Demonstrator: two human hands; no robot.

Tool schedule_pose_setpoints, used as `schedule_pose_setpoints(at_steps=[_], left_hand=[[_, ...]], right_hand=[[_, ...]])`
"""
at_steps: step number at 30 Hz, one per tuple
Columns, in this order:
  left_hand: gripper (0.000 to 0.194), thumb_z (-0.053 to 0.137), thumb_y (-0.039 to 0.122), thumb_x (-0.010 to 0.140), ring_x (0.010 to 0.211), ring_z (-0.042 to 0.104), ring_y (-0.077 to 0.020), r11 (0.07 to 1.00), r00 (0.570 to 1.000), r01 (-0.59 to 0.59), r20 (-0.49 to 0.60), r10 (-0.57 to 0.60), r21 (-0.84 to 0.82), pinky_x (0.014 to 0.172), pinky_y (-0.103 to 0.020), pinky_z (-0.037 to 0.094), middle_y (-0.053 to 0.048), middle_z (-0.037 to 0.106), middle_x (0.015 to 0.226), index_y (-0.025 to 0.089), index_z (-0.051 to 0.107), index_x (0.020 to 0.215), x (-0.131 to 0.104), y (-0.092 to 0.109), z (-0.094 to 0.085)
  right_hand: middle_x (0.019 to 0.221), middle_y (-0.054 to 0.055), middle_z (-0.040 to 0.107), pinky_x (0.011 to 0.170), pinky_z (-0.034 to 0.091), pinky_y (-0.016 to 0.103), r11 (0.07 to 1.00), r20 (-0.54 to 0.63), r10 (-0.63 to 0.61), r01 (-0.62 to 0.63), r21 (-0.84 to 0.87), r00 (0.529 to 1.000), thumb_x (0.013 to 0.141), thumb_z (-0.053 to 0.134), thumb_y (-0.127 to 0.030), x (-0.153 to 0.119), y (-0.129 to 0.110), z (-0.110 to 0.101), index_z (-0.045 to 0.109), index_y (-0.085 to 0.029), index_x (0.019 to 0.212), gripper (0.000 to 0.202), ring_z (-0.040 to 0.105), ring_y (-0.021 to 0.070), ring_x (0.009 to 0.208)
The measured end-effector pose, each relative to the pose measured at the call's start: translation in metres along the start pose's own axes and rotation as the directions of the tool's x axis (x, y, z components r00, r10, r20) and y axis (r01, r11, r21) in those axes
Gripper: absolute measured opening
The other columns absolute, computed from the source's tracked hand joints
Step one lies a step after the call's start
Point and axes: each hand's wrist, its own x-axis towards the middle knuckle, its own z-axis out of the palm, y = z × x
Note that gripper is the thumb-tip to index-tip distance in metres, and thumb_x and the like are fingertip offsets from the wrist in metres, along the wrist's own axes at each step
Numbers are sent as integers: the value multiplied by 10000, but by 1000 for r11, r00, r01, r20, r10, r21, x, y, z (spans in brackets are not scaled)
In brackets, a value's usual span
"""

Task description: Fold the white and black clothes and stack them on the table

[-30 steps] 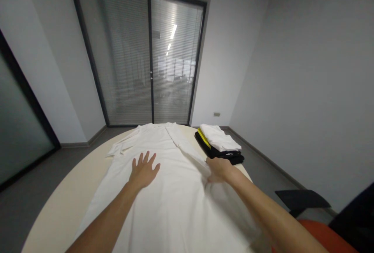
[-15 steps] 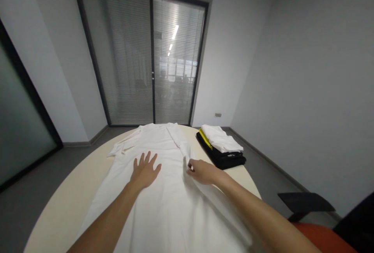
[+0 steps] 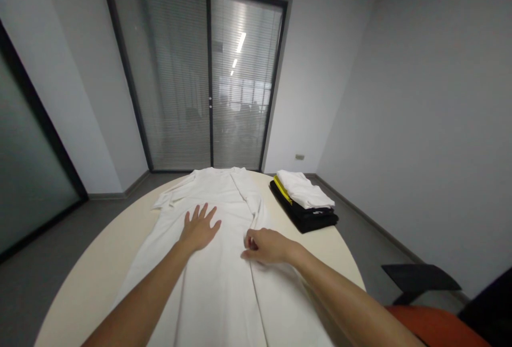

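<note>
A white T-shirt (image 3: 218, 288) is spread over the round table, collar toward the far edge. Its right side is turned inward, making a long edge down the body. My left hand (image 3: 200, 229) rests flat on the middle of the shirt, fingers spread. My right hand (image 3: 268, 245) is curled at the turned-in edge, thumb and fingers closed on the fabric; the fingertips are partly hidden. The left sleeve (image 3: 168, 197) lies out to the side, while the right sleeve (image 3: 248, 197) lies along the body.
A stack of folded clothes (image 3: 306, 197), white over yellow and black, sits at the table's right. The round cream table (image 3: 96, 261) has its curved edge at left. A chair with a black armrest (image 3: 420, 277) and orange seat stands at lower right. Glass doors (image 3: 180, 80) are behind.
My right hand has moved left and slightly nearer, bringing the shirt's right side inward and down flatter. My left hand has stayed pressed on the shirt.
</note>
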Motion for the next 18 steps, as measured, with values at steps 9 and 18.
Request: schedule_pose_setpoints(at_steps=[9,18], left_hand=[[521,377,402,984,1440,355,-310,994,987,-110,-119,111,18,1177,-515,250,-116,404,1561,193,509,1442,-12,3,-1],[481,405,329,967,1392,426,-329,980,966,-197,-179,187,-40,1147,-525,320,-142,505,1484,151,560,1386,-17,4,-3]], right_hand=[[720,-13,670,626,359,208,972,-145,-221,230,53,964,857,504,-221,0,13,19,671,-198,956,195,564,113,630],[714,-37,620,594,364,177,933,-48,-309,313,179,950,740,549,-121,4,15,2,654,-162,887,186,501,80,606]])
